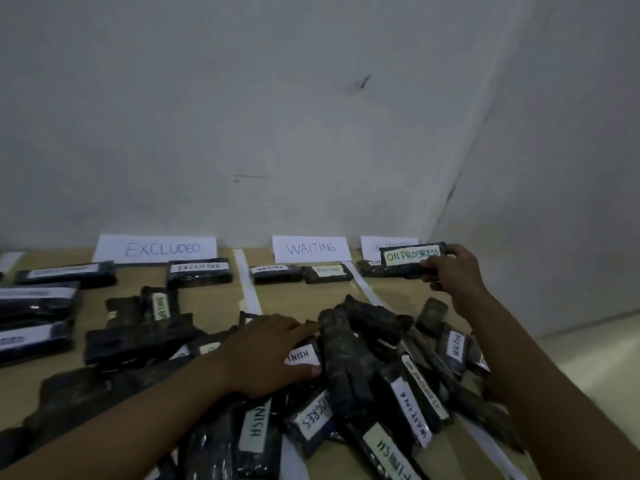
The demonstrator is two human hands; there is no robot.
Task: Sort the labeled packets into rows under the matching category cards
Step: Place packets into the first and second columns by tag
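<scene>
My right hand grips a dark packet labeled ON PROGRESS, held just in front of the ON PROGRESS card at the back right, over another packet lying there. My left hand rests on the pile of unsorted dark packets at the front, its fingers around a packet labeled FINISH. The EXCLUDED card and the WAITING card stand against the wall. An EXCLUDED packet and two WAITING packets lie under their cards.
White paper strips divide the wooden tabletop into columns. More dark packets lie in a row at the far left. The wall stands right behind the cards, and a side wall closes the right.
</scene>
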